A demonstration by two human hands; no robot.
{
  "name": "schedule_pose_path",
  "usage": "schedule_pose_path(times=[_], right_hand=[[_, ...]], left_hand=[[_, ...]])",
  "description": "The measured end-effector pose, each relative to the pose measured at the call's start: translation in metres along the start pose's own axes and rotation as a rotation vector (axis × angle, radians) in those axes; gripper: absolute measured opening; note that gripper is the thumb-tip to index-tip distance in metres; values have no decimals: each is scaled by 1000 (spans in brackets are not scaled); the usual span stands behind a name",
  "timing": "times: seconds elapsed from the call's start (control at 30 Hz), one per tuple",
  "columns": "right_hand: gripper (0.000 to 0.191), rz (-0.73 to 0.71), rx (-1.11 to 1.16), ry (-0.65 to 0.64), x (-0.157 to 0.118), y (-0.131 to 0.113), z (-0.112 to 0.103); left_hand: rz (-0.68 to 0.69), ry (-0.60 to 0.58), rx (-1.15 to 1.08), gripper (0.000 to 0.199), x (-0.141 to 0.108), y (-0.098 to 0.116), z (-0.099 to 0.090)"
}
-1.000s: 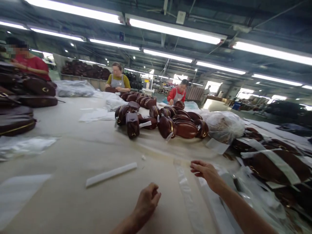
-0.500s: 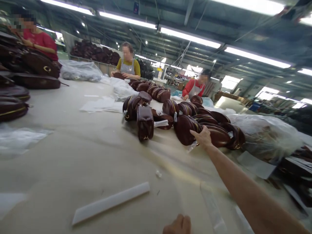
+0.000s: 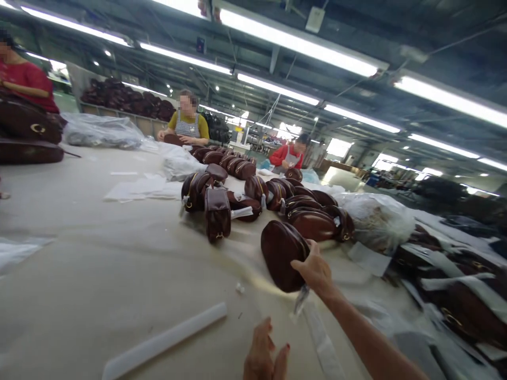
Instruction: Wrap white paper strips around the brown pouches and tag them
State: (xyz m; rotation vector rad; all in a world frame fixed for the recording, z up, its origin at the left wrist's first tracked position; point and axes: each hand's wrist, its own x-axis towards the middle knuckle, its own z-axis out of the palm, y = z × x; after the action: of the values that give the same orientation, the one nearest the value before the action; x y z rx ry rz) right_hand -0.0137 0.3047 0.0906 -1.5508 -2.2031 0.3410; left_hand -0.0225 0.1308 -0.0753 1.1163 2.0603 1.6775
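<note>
My right hand [image 3: 316,268] grips a round dark brown leather bag [image 3: 282,256] by its zipped edge, thumb on the flat side. A clear plastic-wrapped piece [image 3: 301,302] dangles from the bag's lower edge. Below and to the left, my left hand [image 3: 264,351] is over the table at the bottom of the view, fingers apart and nothing in it. Past the held bag stand several like bags, among them an upright one [image 3: 217,214] with its gold ring facing me and a larger zipped one [image 3: 312,222].
A long white strip [image 3: 168,340] lies on the pale table [image 3: 119,274]. White sheets [image 3: 138,188] lie farther back. To the right are a plastic-covered heap [image 3: 376,219] and more brown bags [image 3: 471,306]. Several co-workers sit or stand around the table, one in a checked apron [image 3: 187,126].
My right hand has drawn the round bag out of the group, toward me. My left hand has come farther into view and its fingers have spread. The view has shifted right.
</note>
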Motion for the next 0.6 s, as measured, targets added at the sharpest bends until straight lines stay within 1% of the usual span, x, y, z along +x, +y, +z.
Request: schedule_pose_path(times=[0.03,0.07,0.13,0.2,0.23,0.27,0.33,0.37,0.43,0.47,0.5,0.53,0.57,0.6], right_hand=[[79,-51,-1,4,-26,6,-6],[82,-139,-8,17,-53,13,-11],[85,-286,6,47,-107,28,-17],[91,-439,68,66,-157,43,-21],[95,-472,103,63,-180,48,-23],[97,-503,143,44,-200,52,-26],[97,-546,230,-50,-230,55,-35],[93,-578,277,-119,-240,55,-42],[78,-650,361,-249,-248,55,-59],[69,-693,383,-286,-247,56,-68],[56,-739,384,-287,-242,59,-76],[48,-817,350,-260,-236,63,-83],[43,-883,301,-197,-229,67,-88],[39,-936,250,-126,-222,72,-92]], left_hand=[[-7,63,-105,42,3,4,-8],[-19,104,-188,47,5,9,-17],[-53,110,-293,54,8,21,-34],[-90,54,-340,57,6,36,-51],[-104,21,-347,57,4,45,-57],[-116,-12,-347,57,2,55,-64],[-125,-101,-337,53,-2,75,-76],[-128,-182,-336,48,-3,85,-83],[-133,-409,-334,43,-2,102,-99],[-153,-518,-320,44,0,108,-109],[-166,-567,-282,43,0,113,-119],[-142,-568,-225,39,0,118,-130],[-73,-518,-150,35,-3,123,-141],[29,-440,-58,31,-9,128,-151]])
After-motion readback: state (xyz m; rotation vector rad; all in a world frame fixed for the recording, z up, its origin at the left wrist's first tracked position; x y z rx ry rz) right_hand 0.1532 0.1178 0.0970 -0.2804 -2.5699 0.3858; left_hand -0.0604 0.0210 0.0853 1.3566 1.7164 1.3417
